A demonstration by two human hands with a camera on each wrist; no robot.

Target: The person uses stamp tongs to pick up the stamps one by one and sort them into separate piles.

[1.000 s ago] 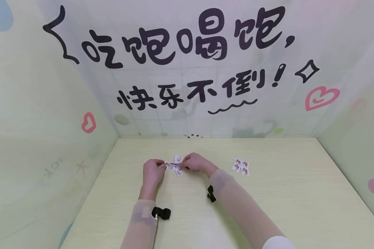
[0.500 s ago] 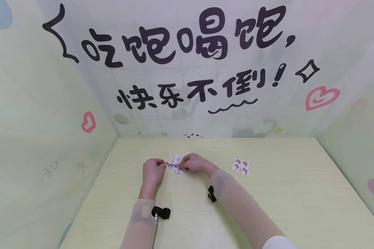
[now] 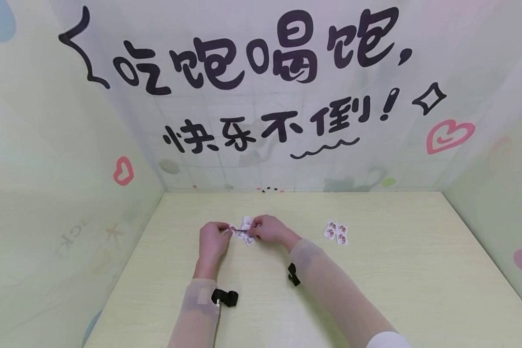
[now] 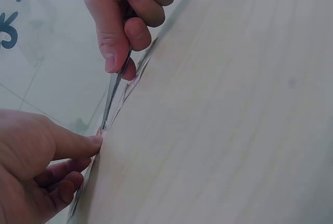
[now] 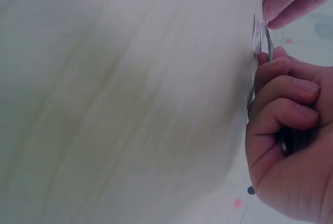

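Observation:
My left hand (image 3: pixel 213 241) pinches a small white piece with a reddish print (image 3: pixel 232 228) between thumb and fingers. From the right, my right hand (image 3: pixel 267 228) holds slim metal tweezers (image 4: pixel 112 96), their dark end inside the curled fingers. In the left wrist view the tweezers' tips reach the piece right at the left thumb. Under and between the hands lie several small white printed pieces (image 3: pixel 247 222), partly hidden by the right hand. Edge-on, in the right wrist view, a shiny piece (image 5: pixel 256 37) shows beside the right hand (image 5: pixel 286 125).
Farther right on the pale wooden table (image 3: pixel 396 270) lies a group of small white pieces with red prints (image 3: pixel 337 232). A printed curtain (image 3: pixel 261 169) rises behind the table's back edge and along both sides. Black wrist mounts (image 3: pixel 225 297) stick out from the sleeves.
My right hand has shifted slightly left toward the left hand, and the tweezers' angle has changed a little. My left hand stays in place with its piece.

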